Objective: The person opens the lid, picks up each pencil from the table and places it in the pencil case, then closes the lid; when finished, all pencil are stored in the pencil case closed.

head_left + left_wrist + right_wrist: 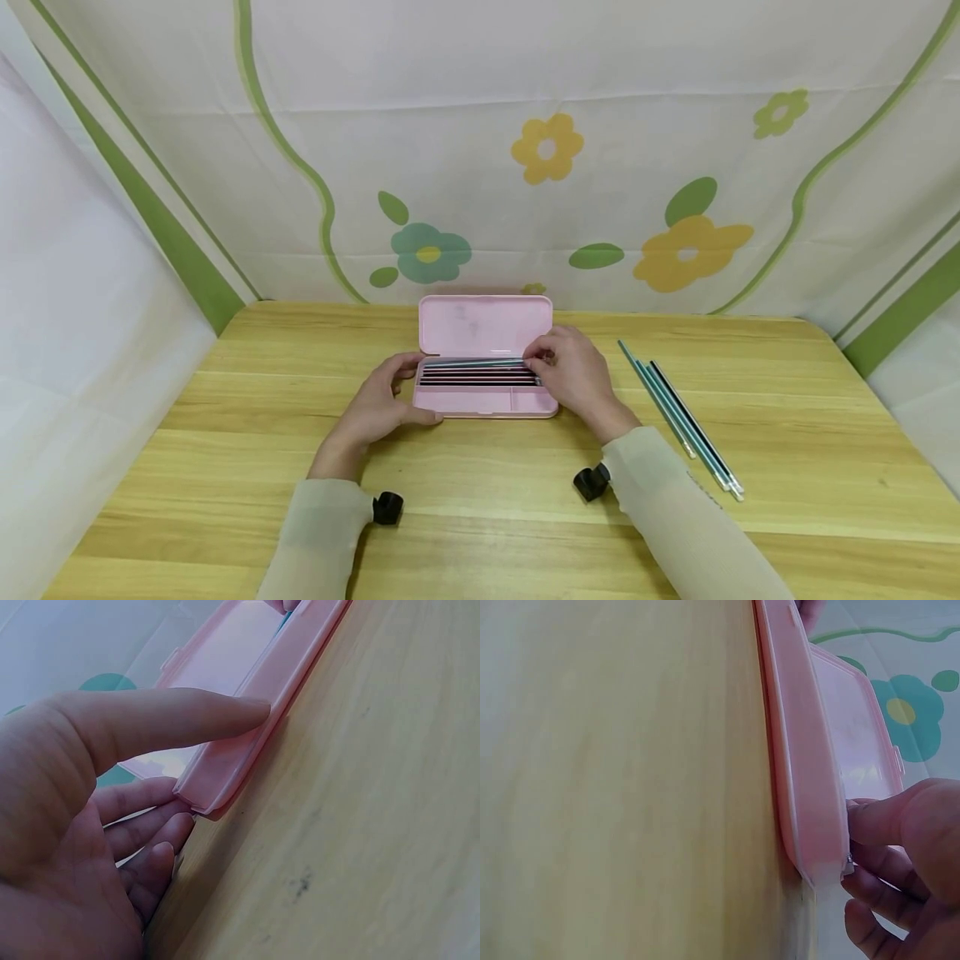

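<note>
A pink pencil case (461, 402) stands on the table with its lid (483, 323) raised at the back. Several dark-striped pencils (476, 377) lie lengthwise in its rear compartment. My left hand (378, 404) holds the case's left end, the thumb (225, 716) along the front rim and the fingers at the end corner. At the right end, my right hand (576, 371) pinches a teal pencil (476, 363) that lies along the back of that compartment. The fingers cover its right end. In the right wrist view, the case wall (814, 765) hides most of the inside.
Right of the case, several loose teal and dark pencils (667, 408) lie slanted on the wooden table (480, 533), their eraser ends toward the front. A flower-printed cloth (480, 150) hangs behind the table's back edge. Each wrist carries a small black camera (387, 507).
</note>
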The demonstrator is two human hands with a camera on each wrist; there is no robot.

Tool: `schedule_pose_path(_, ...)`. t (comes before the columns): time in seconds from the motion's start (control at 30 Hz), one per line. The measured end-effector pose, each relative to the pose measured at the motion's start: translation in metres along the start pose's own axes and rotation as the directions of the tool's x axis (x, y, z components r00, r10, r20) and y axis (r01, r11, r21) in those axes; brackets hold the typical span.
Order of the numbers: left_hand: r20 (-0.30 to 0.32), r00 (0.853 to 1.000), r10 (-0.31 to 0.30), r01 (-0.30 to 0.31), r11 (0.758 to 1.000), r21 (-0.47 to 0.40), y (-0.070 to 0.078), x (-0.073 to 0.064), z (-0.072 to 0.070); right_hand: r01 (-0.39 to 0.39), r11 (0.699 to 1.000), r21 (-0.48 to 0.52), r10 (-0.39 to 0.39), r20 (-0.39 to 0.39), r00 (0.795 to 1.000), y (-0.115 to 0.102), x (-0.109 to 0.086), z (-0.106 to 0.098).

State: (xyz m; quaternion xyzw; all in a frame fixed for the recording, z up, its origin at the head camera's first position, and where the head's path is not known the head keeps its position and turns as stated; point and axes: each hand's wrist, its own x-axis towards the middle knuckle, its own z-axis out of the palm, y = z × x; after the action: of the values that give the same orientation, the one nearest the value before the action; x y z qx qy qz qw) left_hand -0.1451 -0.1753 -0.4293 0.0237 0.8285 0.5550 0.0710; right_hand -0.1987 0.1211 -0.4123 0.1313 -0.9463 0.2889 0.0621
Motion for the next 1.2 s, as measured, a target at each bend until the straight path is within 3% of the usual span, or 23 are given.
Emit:
schedule_pose_path(0.77, -0.002, 1.000, -0.019, 0.019, 1.000, -0.002, 0.0008, -0.0004, -0.0003, -0.010, 1.000, 0.009, 0.010, 0.004, 1.000, -0.0008, 0.0003, 0.0006)
schedule_pose_path(1.2, -0.003, 1.000, 0.001, -0.001, 1.000, 0.013, 0.0001, 0.0002, -0.0004, 0.006, 0.999, 0.032, -0.006, 0.002, 1.000, 0.0007, 0.0005, 0.0007)
